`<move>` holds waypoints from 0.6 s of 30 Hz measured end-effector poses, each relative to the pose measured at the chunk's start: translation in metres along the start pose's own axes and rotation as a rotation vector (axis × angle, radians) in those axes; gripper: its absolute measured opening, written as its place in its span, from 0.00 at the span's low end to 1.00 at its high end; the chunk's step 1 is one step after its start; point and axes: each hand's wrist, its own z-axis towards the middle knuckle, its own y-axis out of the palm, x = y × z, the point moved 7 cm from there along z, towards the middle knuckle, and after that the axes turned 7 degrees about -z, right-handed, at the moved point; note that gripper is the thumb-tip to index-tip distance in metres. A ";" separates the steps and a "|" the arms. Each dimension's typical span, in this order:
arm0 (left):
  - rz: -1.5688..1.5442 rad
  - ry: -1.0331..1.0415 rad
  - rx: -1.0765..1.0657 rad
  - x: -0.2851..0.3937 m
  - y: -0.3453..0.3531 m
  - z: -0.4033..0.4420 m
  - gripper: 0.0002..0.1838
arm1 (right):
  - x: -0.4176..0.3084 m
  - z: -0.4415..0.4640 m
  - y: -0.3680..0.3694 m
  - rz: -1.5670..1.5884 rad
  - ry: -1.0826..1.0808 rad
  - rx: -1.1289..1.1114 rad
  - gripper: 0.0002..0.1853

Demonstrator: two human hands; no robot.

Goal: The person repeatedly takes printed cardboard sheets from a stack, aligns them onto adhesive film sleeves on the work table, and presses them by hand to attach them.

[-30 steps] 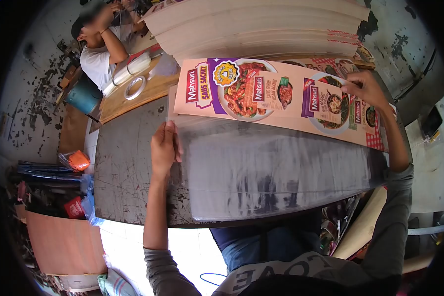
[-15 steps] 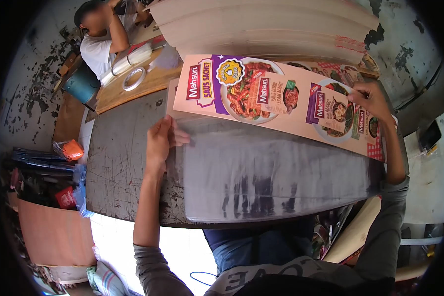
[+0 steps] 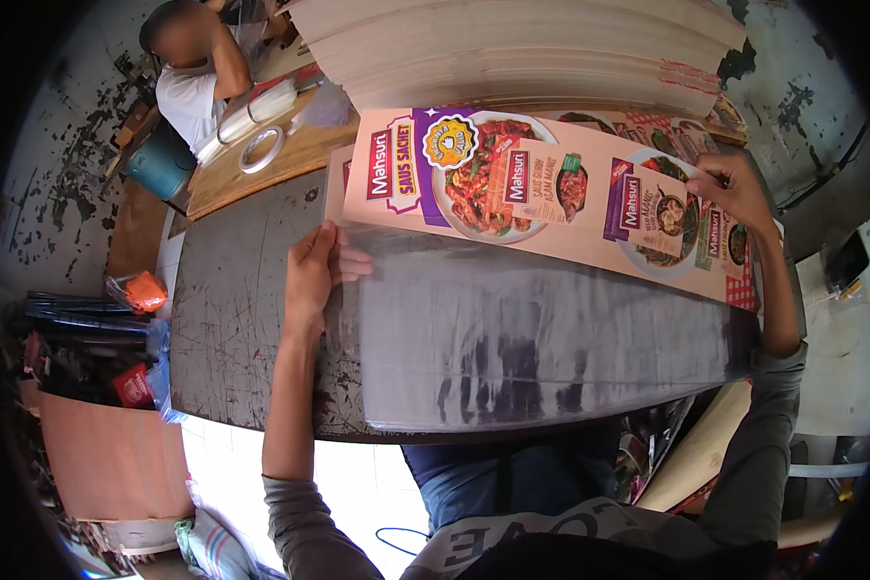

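Note:
My right hand grips the upper right edge of a long printed cardboard sheet between thumb and fingers. Food pictures and "Mahsuri" labels cover the sheet, which lies tilted across the table. Beneath and in front of it is a stack of clear plastic sleeves, glossy with reflections. My left hand is at the sleeves' upper left corner, just below the sheet's left end. Its thumb points up and its fingers are apart, reaching over the plastic edge. Another pale sheet edge shows under the printed one.
A tall stack of cardboard sheets stands at the back of the dark, scratched table. A tape roll lies on a wooden board at the back left, where another person sits. More printed sheets lie under the stack.
The printed sheet has shifted very slightly, its right end rising a little. My left fingers have spread a bit more. My right hand keeps its grip.

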 end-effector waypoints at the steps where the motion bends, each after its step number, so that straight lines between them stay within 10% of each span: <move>1: 0.001 0.001 0.000 0.000 0.000 0.000 0.15 | -0.001 0.000 -0.001 -0.012 -0.002 -0.005 0.20; 18: -0.098 0.035 -0.027 -0.004 -0.002 0.001 0.15 | 0.010 -0.001 -0.001 -0.042 -0.001 -0.007 0.17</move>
